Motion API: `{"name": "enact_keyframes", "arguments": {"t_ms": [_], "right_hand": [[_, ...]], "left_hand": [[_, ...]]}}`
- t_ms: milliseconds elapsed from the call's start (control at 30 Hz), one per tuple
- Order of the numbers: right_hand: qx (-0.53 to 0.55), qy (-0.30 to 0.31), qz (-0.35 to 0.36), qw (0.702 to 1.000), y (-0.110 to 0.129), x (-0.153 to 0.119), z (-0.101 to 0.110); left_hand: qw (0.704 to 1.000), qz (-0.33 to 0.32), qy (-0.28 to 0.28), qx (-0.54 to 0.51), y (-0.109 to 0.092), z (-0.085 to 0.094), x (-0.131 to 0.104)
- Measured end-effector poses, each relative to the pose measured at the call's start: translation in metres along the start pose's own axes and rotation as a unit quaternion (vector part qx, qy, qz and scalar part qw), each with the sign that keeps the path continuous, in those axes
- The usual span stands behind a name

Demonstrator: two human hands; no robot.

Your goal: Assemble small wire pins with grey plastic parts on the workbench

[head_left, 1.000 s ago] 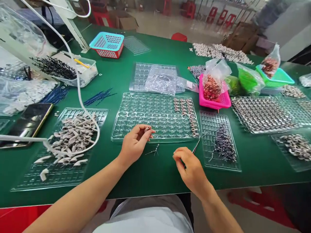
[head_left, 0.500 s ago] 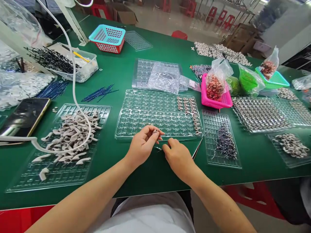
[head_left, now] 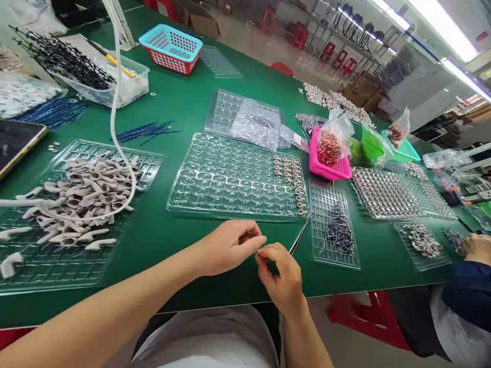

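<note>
My left hand is closed just in front of the clear blister tray, thumb and fingers curled together. Whatever it holds is hidden by the fingers. My right hand pinches thumb against forefinger, its fingertips almost touching those of the left. Something tiny may sit in that pinch, too small to name. Beside the right hand lies a pair of tweezers, tips toward the tray corner. Small beige-pink parts fill several pockets at the tray's right end.
To the left, grey curved shells are heaped on a tray under a white hose. On the right are a tray of thin wired parts and a pink basket. A co-worker's hand shows at far right.
The view has turned rightward, bringing a co-worker's hand into sight. My hands have come closer together, the right fingers rising to the left fingertips. The thin piece under them no longer shows.
</note>
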State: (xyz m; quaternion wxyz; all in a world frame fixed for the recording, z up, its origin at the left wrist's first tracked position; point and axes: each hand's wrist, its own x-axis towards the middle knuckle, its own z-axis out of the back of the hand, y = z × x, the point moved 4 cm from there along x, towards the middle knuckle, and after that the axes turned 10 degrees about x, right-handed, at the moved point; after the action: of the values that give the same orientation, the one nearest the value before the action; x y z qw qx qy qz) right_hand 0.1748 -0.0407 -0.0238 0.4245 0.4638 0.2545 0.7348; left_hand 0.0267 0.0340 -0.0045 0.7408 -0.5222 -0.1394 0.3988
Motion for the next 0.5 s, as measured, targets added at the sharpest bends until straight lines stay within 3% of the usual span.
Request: {"name": "enact_keyframes", "arguments": {"t_ms": [167, 500], "right_hand": [[0.017, -0.040, -0.038, 0.998, -0.0049, -0.0051, 0.0066], [0.012, -0.033, 0.001, 0.999, -0.0053, -0.0045, 0.0057]], "left_hand": [[0.997, 0.025, 0.068, 0.016, 0.0003, -0.0045, -0.0009], [0.996, 0.047, 0.075, -0.021, 0.0075, -0.0051, 0.0061]]}}
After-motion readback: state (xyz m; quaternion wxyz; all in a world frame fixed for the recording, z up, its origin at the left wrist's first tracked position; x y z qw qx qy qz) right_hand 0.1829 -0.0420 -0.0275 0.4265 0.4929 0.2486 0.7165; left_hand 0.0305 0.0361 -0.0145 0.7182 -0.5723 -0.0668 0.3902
